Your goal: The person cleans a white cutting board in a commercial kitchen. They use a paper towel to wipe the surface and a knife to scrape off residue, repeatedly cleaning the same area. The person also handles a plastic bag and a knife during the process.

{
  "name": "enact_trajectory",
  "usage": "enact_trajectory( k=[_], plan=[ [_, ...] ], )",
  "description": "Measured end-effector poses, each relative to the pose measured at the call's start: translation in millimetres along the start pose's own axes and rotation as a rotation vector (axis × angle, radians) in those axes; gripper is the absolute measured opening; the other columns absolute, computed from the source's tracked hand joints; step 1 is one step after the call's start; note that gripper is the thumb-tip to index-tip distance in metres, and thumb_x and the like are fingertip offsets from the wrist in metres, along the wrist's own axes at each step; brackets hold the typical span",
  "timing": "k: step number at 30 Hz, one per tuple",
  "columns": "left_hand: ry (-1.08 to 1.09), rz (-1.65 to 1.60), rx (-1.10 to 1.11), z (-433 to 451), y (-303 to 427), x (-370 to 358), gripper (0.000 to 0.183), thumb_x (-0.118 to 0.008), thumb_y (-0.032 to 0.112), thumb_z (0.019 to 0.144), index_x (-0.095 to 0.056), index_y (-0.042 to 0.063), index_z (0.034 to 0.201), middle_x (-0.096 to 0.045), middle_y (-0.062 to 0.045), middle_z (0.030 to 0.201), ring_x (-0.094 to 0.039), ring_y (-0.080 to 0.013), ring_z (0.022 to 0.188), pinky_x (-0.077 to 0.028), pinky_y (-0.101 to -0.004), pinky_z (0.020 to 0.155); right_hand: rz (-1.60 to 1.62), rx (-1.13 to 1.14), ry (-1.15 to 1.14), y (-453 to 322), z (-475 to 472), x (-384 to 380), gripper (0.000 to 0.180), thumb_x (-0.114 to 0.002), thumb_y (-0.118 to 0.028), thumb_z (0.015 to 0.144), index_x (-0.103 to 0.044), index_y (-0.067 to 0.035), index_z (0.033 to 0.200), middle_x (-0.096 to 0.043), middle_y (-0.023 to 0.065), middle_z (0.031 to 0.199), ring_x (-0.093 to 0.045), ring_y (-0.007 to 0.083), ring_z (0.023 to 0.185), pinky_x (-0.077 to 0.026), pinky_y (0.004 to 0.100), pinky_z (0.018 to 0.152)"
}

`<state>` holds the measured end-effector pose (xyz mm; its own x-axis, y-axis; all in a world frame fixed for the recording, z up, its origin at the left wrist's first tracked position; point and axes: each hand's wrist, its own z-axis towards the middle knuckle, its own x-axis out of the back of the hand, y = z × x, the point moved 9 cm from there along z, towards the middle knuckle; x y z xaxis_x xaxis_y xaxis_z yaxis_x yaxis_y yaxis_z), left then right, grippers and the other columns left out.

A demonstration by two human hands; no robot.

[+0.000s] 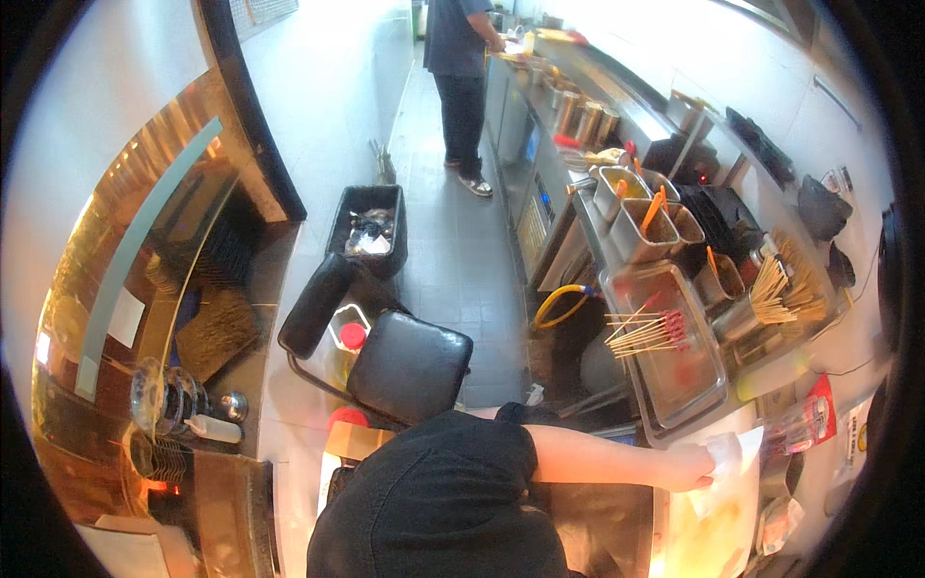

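Observation:
My left hand (pixel 685 467), at the end of a bare forearm reaching right from a black sleeve, grips a crumpled white cloth or paper (pixel 726 455). Beneath it lies a pale board (pixel 712 531) with brownish stains. My right hand is out of view. Just beyond the board is a shallow metal tray (pixel 686 394) with reddish wet marks. Several wooden skewers with red meat (pixel 650 334) rest across the tray's left rim, their bare ends sticking out past it.
Metal containers (pixel 647 231) with orange-handled utensils line the counter. Bare sticks (pixel 773 292) stand in a holder. Behind me are a black padded chair (pixel 412 365) and a filled bin (pixel 367 231). Another person (pixel 462 94) stands farther along the counter. A glass-fronted case (pixel 144 289) is at left.

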<state>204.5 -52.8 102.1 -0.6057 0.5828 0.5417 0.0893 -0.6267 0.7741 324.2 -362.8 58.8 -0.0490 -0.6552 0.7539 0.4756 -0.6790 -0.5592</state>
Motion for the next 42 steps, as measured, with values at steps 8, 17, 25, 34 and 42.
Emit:
enact_trajectory(
  k=[8, 17, 25, 34, 42],
  plan=[
    [-0.033, 0.014, 0.054, -10, -4, -7, 0.035, -0.068, 0.034, 0.086, -0.071, -0.001, 0.083, -0.068, -0.025, 0.082, -0.068, -0.0426, 0.079, -0.054, -0.0495, 0.073, -0.045, 0.022, -0.009, 12, 5, 10, 0.033, -0.053, -0.029, 0.102, -0.062, -0.002, 0.118, -0.063, 0.0131, 0.073, -0.058, 0.0244, 0.059, -0.048, 0.0384, 0.052],
    [-0.055, 0.028, 0.034, -31, 12, -14, 0.032, -0.065, 0.032, 0.088, -0.071, 0.000, 0.084, -0.069, -0.023, 0.083, -0.068, -0.0424, 0.080, -0.055, -0.0491, 0.074, -0.047, 0.014, 0.008, 40, 2, 22, 0.031, -0.052, -0.029, 0.101, -0.062, -0.003, 0.115, -0.061, 0.0121, 0.070, -0.057, 0.0246, 0.057, -0.048, 0.0393, 0.052],
    [-0.106, 0.054, 0.042, -35, 31, -21, 0.032, -0.063, 0.032, 0.090, -0.071, 0.001, 0.085, -0.069, -0.023, 0.085, -0.067, -0.0432, 0.082, -0.054, -0.0496, 0.075, -0.077, -0.010, 0.065, 74, -2, 46, 0.029, -0.052, -0.029, 0.101, -0.062, -0.004, 0.113, -0.060, 0.0113, 0.067, -0.057, 0.0248, 0.055, -0.048, 0.0400, 0.051],
    [-0.096, 0.246, -0.355, -30, 37, -32, 0.014, -0.064, 0.014, 0.074, -0.070, 0.002, 0.079, -0.067, -0.022, 0.083, -0.067, -0.0383, 0.084, -0.054, -0.0483, 0.076, -0.657, 0.115, 0.143, 192, -17, 133, 0.027, -0.052, -0.028, 0.100, -0.061, -0.005, 0.110, -0.059, 0.0103, 0.064, -0.056, 0.0250, 0.053, -0.048, 0.0409, 0.051],
    [-0.001, -0.038, 0.041, -32, 11, 32, 0.022, -0.064, 0.018, 0.094, -0.068, -0.003, 0.097, -0.068, -0.014, 0.074, -0.063, -0.0221, 0.066, -0.049, -0.0367, 0.062, -0.453, -0.142, 0.117, 185, 10, 140, 0.034, -0.059, -0.031, 0.096, -0.063, 0.003, 0.091, -0.066, 0.0273, 0.082, -0.064, 0.0452, 0.081, -0.050, 0.0496, 0.072]
  ],
)
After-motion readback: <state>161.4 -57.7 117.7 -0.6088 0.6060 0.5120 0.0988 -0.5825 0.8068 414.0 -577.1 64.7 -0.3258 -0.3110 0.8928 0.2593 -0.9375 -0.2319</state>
